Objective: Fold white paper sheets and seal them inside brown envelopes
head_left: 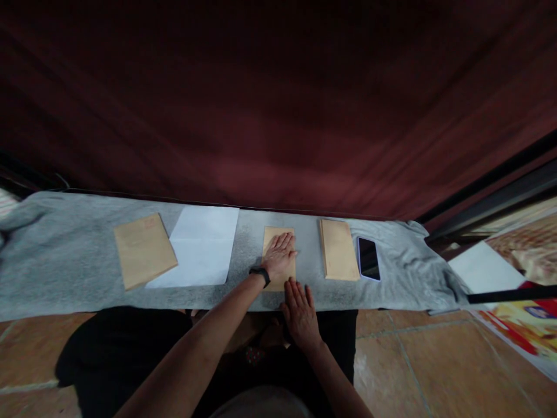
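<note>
A brown paper envelope [273,281] lies upright on the grey cloth in front of me. My left hand [279,252], with a dark band at the wrist, rests flat on its upper part, fingers stretched out. Near the envelope's lower right corner lies my right hand [300,307], fingers extended at the cloth's front edge; whether it touches the envelope I cannot tell. To the right is a stack of brown envelopes [339,249]. On the left, more brown envelopes [144,249] partly cover white paper [202,244].
A phone [369,259] lies right of the stack. Grey cloth [69,255] covers the long narrow surface, backed by a dark red panel [261,128]. At the far right are dark bars [500,186], a white sheet [487,267] and a colourful printed sheet [526,325]. Tiles [435,360] cover the floor.
</note>
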`<state>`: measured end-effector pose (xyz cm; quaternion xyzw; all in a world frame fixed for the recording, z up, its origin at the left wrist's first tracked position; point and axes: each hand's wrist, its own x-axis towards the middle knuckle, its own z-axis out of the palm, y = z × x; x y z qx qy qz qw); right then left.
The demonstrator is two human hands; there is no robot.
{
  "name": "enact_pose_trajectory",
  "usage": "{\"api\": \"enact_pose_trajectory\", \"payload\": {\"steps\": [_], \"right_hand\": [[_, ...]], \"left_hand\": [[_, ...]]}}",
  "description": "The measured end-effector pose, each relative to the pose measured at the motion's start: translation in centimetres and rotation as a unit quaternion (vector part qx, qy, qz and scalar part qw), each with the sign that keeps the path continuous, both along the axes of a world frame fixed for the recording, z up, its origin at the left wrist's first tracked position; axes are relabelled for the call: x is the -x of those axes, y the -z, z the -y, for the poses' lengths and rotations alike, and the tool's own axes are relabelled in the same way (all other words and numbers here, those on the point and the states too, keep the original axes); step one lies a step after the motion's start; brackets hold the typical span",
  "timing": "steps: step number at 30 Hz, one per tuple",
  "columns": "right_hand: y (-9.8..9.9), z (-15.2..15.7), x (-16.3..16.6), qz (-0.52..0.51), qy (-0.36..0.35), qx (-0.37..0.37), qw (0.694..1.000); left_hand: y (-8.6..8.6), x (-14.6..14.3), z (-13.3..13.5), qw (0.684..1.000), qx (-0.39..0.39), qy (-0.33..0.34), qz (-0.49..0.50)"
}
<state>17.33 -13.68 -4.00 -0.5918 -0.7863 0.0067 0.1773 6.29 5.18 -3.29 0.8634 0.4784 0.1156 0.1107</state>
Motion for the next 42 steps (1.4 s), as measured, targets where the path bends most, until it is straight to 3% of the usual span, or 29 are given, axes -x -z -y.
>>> {"api": "enact_pose_trajectory", "payload": {"steps": [5,9,16,22,33,42], "right_hand": [[0.0,0.0,-0.1,0.005,-0.004,0.005,1.0],[0.0,0.0,-0.1,-0.001,-0.004,0.006,1.0],[0.7,0.2,0.0,-0.01,0.0,-0.006,1.0],[0.9,0.3,-0.2,0.005,-0.016,-0.011,1.0],[1.1,0.7,-0.4,0.019,0.027,-0.01,0.999],[0.4,0.6,1.1,0.007,0.025,-0.026,0.999]], "left_hand": [[0.0,-0.3,-1.0,1.0,0.003,-0.011,0.003],[0.1,0.2,0.1,1.0,0.006,0.012,0.0],[0.0,3.0,6.6,0.997,0.003,0.078,0.0],[-0.5,5.9,12.6,0.995,-0.028,0.098,-0.004],[0.4,9.0,15.4,0.997,-0.065,-0.014,-0.031],[0.7,7.4,16.6,0.99,-0.066,-0.116,-0.051]]}}
